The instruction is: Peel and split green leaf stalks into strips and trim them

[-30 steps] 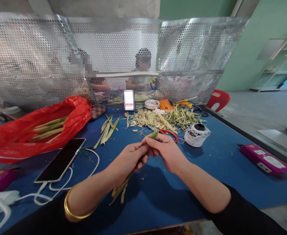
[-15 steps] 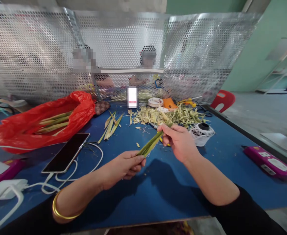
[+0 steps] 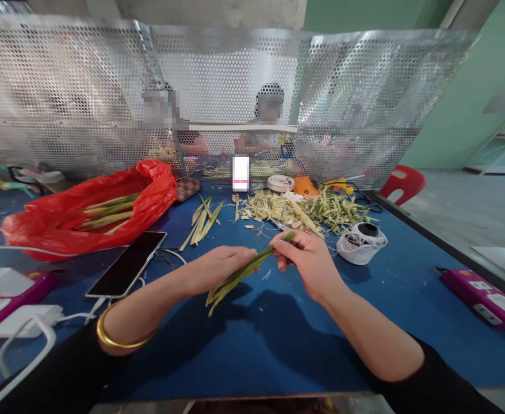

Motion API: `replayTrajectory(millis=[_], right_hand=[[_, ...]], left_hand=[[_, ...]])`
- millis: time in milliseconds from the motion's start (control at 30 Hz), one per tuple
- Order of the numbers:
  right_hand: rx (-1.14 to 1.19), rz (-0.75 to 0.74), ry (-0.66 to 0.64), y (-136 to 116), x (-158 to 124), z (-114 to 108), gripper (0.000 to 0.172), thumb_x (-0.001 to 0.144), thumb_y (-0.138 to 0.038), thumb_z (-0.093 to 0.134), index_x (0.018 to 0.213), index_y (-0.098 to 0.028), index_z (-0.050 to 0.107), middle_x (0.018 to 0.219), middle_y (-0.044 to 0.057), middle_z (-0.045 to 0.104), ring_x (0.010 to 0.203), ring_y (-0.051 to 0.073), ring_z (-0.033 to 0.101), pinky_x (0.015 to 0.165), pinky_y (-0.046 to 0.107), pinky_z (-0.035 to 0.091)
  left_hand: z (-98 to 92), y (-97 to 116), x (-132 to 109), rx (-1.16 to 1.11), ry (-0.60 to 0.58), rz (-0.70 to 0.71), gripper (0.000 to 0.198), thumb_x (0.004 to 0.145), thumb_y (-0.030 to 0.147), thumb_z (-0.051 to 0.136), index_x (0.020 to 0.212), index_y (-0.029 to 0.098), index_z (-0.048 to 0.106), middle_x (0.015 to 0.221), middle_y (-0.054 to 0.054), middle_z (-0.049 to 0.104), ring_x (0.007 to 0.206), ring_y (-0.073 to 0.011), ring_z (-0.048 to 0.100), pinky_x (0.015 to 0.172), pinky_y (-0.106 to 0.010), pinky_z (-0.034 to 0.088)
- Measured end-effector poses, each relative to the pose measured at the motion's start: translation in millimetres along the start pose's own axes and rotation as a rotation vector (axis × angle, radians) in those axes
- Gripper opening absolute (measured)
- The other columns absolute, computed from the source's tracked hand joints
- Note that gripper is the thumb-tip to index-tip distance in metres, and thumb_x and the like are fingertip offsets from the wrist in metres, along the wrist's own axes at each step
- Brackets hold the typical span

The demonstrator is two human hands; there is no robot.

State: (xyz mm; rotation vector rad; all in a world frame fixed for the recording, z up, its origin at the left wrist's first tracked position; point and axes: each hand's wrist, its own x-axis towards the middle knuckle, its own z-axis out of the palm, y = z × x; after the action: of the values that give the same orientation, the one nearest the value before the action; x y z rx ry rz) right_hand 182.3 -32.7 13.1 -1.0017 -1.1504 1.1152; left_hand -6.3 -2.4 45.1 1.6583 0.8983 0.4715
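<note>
A slim bundle of long green leaf strips (image 3: pixel 234 280) slants over the near middle of the blue table. My right hand (image 3: pixel 302 256) pinches its upper end between thumb and fingers, a short tip poking out above. Lower down, my left hand (image 3: pixel 229 265) is closed around the bundle, its fingers partly hidden beneath. Loose strip ends hang out below that hand. Just beyond my right hand lies a heap of pale green peelings (image 3: pixel 304 208), with a scissor-like metal blade (image 3: pixel 279 225) partly showing at its edge.
To the left are a red plastic bag (image 3: pixel 69 230) holding more stalks, a phone (image 3: pixel 127 264) with white cables, and loose leaf pieces (image 3: pixel 201 221). A thread spool in a white cup (image 3: pixel 362 244) and a purple power strip (image 3: pixel 485 299) stand right. A perforated screen (image 3: pixel 230 63) closes the back; people sit behind it.
My left hand has slid up the bundle toward my right hand, so the lower ends now show below it. The bundle lies flatter. The whole view has shifted slightly.
</note>
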Motion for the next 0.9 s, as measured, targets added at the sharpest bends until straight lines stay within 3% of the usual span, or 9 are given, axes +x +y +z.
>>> replayTrajectory(millis=[67, 133, 233, 333, 500, 767, 833, 900], right_hand=[[-0.004, -0.017, -0.009, 1.6, -0.9, 2.6, 0.014, 0.073, -0.029, 0.068, 0.069, -0.016, 0.065, 0.052, -0.003, 0.058, 0.045, 0.009, 0.051, 0.047, 0.023, 0.042], [-0.006, -0.031, -0.010, 1.6, 0.0, 1.6, 0.014, 0.075, -0.029, 0.066, 0.069, -0.016, 0.064, 0.049, -0.004, 0.055, 0.045, 0.009, 0.050, 0.047, 0.023, 0.040], [-0.045, -0.047, -0.010, -1.0, 3.0, -4.4, 0.013, 0.076, -0.029, 0.065, 0.072, -0.016, 0.064, 0.048, -0.004, 0.053, 0.046, 0.009, 0.047, 0.048, 0.023, 0.038], [-0.099, -0.051, 0.009, -4.7, 5.0, -10.1, 0.013, 0.075, -0.030, 0.065, 0.074, -0.017, 0.065, 0.047, -0.005, 0.053, 0.045, 0.009, 0.045, 0.048, 0.023, 0.036], [-0.130, -0.055, 0.004, -9.0, 4.5, -10.9, 0.013, 0.074, -0.028, 0.066, 0.068, -0.017, 0.063, 0.046, -0.004, 0.053, 0.044, 0.009, 0.045, 0.046, 0.023, 0.035], [-0.042, -0.061, -0.041, -11.2, 6.1, -15.2, 0.013, 0.075, -0.027, 0.066, 0.068, -0.016, 0.063, 0.046, -0.004, 0.054, 0.046, 0.010, 0.046, 0.048, 0.024, 0.037], [-0.048, -0.061, -0.021, -9.2, 7.3, -15.5, 0.014, 0.076, -0.028, 0.066, 0.070, -0.016, 0.063, 0.049, -0.003, 0.055, 0.048, 0.009, 0.047, 0.050, 0.024, 0.038], [-0.044, -0.058, 0.067, -6.0, 8.1, -14.7, 0.014, 0.076, -0.030, 0.066, 0.077, -0.016, 0.064, 0.053, -0.004, 0.056, 0.048, 0.009, 0.047, 0.049, 0.024, 0.038]], left_hand=[[12.3, 5.9, 11.6, -0.001, -0.092, 0.095, 0.034, 0.087, 0.045, 0.047, 0.084, 0.018, 0.068, 0.087, -0.004, 0.067, 0.082, -0.0171, 0.059, 0.077, -0.027, 0.044], [22.4, 8.5, 21.6, -0.080, -0.140, 0.081, 0.035, 0.088, 0.044, 0.045, 0.082, 0.017, 0.064, 0.077, -0.003, 0.062, 0.065, -0.0131, 0.055, 0.062, -0.024, 0.044], [28.0, 7.4, 30.1, -0.081, -0.082, 0.048, 0.034, 0.088, 0.043, 0.045, 0.077, 0.015, 0.061, 0.058, 0.004, 0.048, 0.047, -0.0073, 0.037, 0.045, -0.019, 0.029], [25.2, 5.0, 31.6, -0.062, -0.037, 0.031, 0.031, 0.087, 0.040, 0.049, 0.071, 0.015, 0.058, 0.053, 0.006, 0.042, 0.045, -0.0058, 0.032, 0.044, -0.018, 0.024], [24.2, 9.9, 29.7, -0.151, -0.167, -0.019, 0.030, 0.088, 0.041, 0.047, 0.085, 0.015, 0.063, 0.065, 0.001, 0.056, 0.048, -0.0072, 0.045, 0.048, -0.020, 0.036], [28.1, 16.5, 38.3, -0.372, -0.318, -0.079, 0.031, 0.085, 0.042, 0.052, 0.081, 0.013, 0.064, 0.060, 0.001, 0.054, 0.046, -0.0083, 0.047, 0.046, -0.022, 0.041], [28.8, 15.0, 40.7, -0.431, -0.302, -0.095, 0.029, 0.086, 0.038, 0.053, 0.077, 0.013, 0.063, 0.058, 0.001, 0.054, 0.045, -0.0088, 0.048, 0.048, -0.023, 0.043], [29.6, 14.1, 42.7, -0.525, -0.181, -0.085, 0.025, 0.087, 0.032, 0.052, 0.072, 0.014, 0.061, 0.058, 0.001, 0.056, 0.048, -0.0094, 0.052, 0.054, -0.024, 0.047]])
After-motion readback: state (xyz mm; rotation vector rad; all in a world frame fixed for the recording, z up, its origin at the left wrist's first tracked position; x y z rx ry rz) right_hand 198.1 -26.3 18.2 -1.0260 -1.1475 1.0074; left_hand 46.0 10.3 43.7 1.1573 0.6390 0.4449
